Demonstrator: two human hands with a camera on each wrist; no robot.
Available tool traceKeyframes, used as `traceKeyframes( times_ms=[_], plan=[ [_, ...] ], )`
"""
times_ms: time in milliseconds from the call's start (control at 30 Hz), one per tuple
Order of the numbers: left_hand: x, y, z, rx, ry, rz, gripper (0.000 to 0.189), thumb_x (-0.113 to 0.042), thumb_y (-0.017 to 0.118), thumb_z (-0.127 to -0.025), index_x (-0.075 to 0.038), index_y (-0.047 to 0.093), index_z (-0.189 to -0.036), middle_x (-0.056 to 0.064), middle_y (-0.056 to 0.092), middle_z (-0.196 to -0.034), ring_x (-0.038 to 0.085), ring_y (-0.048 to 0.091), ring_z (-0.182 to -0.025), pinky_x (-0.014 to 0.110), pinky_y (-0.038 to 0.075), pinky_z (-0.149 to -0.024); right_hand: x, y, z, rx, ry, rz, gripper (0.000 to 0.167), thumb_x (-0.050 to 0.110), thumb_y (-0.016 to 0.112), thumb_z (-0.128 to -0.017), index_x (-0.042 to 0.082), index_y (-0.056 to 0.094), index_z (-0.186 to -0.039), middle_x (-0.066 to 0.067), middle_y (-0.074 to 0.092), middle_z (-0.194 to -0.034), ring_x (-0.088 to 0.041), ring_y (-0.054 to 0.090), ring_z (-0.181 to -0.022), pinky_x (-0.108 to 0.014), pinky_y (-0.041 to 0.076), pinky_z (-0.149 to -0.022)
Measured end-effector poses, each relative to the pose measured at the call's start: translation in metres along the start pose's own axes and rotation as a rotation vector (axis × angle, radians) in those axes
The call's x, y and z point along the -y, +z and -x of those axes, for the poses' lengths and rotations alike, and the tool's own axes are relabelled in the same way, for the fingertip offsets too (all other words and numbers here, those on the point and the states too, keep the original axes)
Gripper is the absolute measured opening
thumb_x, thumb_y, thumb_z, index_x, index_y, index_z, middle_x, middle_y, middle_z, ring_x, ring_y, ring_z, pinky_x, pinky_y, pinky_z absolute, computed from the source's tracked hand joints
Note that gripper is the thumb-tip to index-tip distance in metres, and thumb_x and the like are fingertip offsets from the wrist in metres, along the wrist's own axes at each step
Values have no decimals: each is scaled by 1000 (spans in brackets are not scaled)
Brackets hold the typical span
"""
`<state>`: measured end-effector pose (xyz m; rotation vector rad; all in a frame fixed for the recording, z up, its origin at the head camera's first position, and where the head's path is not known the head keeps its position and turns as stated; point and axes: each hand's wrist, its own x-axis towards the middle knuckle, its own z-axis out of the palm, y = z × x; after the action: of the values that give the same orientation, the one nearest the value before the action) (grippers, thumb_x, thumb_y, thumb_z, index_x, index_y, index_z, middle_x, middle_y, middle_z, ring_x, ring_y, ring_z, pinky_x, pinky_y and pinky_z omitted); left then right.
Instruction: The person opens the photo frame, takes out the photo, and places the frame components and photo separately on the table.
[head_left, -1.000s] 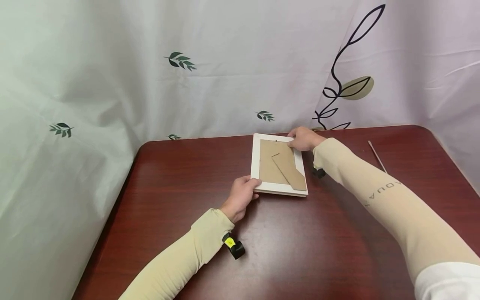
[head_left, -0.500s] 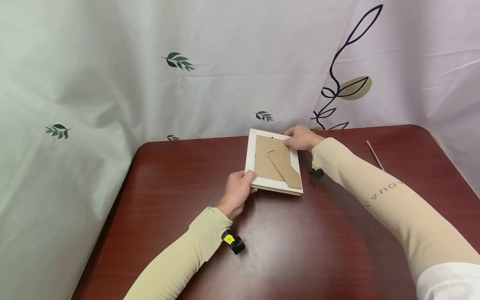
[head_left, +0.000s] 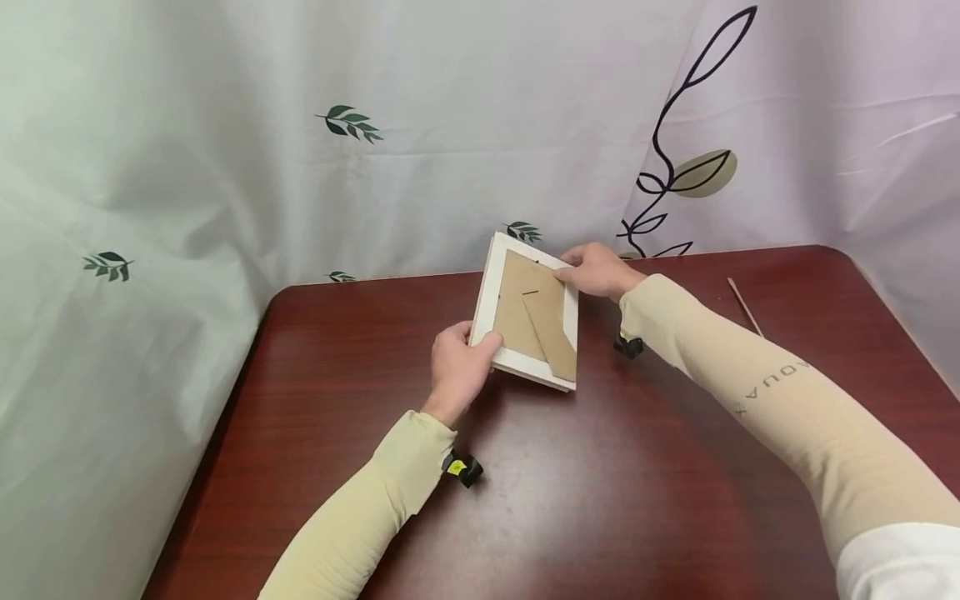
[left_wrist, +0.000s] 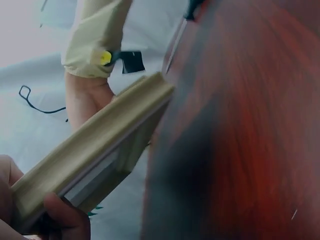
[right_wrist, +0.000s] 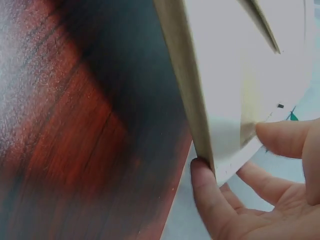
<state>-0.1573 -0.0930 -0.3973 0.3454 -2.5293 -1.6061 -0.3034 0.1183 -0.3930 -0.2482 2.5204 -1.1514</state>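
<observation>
One picture frame [head_left: 532, 370], two hands on it, from where I'm standing. It's tilted with its back to the person, held up over the far part of the dark red wood-grain table [head_left: 360, 367]. Left hand [head_left: 460, 364] has the lower left corner, thumb on the white back and fingers curled around the side. Right hand [head_left: 595, 271] is pinching near the upper right corner, thumb on the back, other fingers around the edge.

In the frame there's one brown backing board [head_left: 513, 312], with one easel leg [head_left: 553, 342] lying on it at a slant. Can't make out what's behind the front side.

Also counted: two beige sleeves [head_left: 750, 392], two black wrist gadgets [head_left: 462, 468], and one thin rod [head_left: 745, 307] on the table, over by the right forearm. Pale curtain [head_left: 450, 167] behind has four little leaf sprigs [head_left: 348, 122] plus one big vine print [head_left: 663, 179].
</observation>
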Motion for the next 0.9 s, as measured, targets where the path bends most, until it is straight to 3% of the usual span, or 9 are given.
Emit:
traceKeyframes(
  times_ms=[100,267,500,700,900],
  plan=[
    [-3,-3,1,-19,68,-93,21,-19,67,-77,-8,75,-93,1,65,-68,16,59,-64,29,47,-59,4,1,2,-16,-5,-4,46,21,56,-101,-6,56,-138,-24,60,-132,-33,57,-119,-47,44,-105],
    [-9,-6,2,-44,101,-120,23,-21,69,-76,-9,76,-94,0,64,-69,18,56,-68,31,45,-60,11,2,7,-77,-18,60,47,24,56,-101,-6,56,-137,-24,60,-132,-34,57,-121,-47,45,-104],
    [-17,-12,6,-83,159,-132,26,-21,69,-73,-9,77,-95,0,66,-69,17,58,-67,31,46,-60,22,2,13,-222,-81,140,39,24,64,-95,-1,65,-125,-19,68,-112,-30,62,-102,-44,49,-88],
    [-24,-12,10,-113,210,-165,29,-24,68,-71,-11,76,-96,-1,64,-65,16,57,-63,32,47,-57,34,2,18,-223,-109,11,42,23,59,-99,2,58,-136,-13,75,-93,-22,72,-80,-35,54,-70],
    [-29,-8,17,-134,284,-199,30,-22,68,-69,-10,76,-95,-2,62,-62,16,56,-58,32,47,-53,49,2,25,-211,-76,-101,43,29,47,-106,4,59,-138,-11,74,-87,-23,74,-75,-33,60,-64]
  ],
)
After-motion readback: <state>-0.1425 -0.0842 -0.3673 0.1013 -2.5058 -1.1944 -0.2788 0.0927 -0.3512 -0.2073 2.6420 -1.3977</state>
